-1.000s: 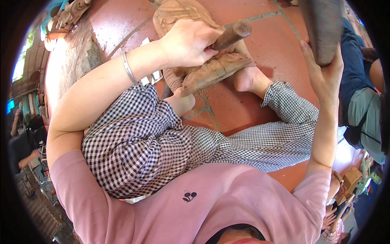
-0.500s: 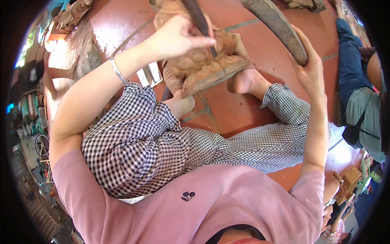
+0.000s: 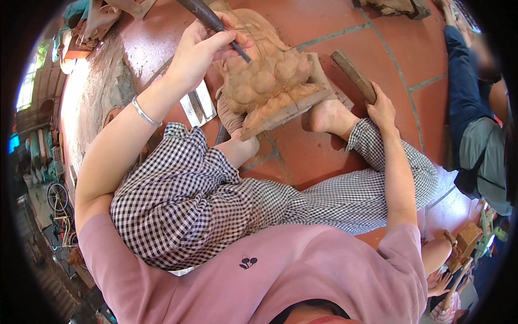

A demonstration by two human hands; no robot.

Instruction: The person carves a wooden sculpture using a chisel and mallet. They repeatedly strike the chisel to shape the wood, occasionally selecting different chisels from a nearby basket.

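A brown wood carving (image 3: 270, 78) with rounded lumps and a flat base lies on the floor between my bare feet. My left hand (image 3: 202, 51) is closed around a chisel (image 3: 204, 15) with a thick dark handle and a thin metal shank. Its tip points down at the top of the lumps; whether it touches the wood I cannot tell. At the right, my right hand (image 3: 382, 110) grips the lower end of a flat wooden bat (image 3: 352, 74). The bat is tilted up and left, just above my raised shin and apart from the chisel.
Red floor tiles (image 3: 377, 59) lie around the carving. A white sheet with dark strips (image 3: 198, 105) is beside my left foot. Rough timber (image 3: 108, 86) stands at the left, and a wood chunk (image 3: 396, 6) lies at the far right. Another person (image 3: 475, 129) sits at the right edge.
My left hand and the chisel have moved left, and the tip has shifted from near the base to higher on the carving. My right hand has come down and left with the bat.
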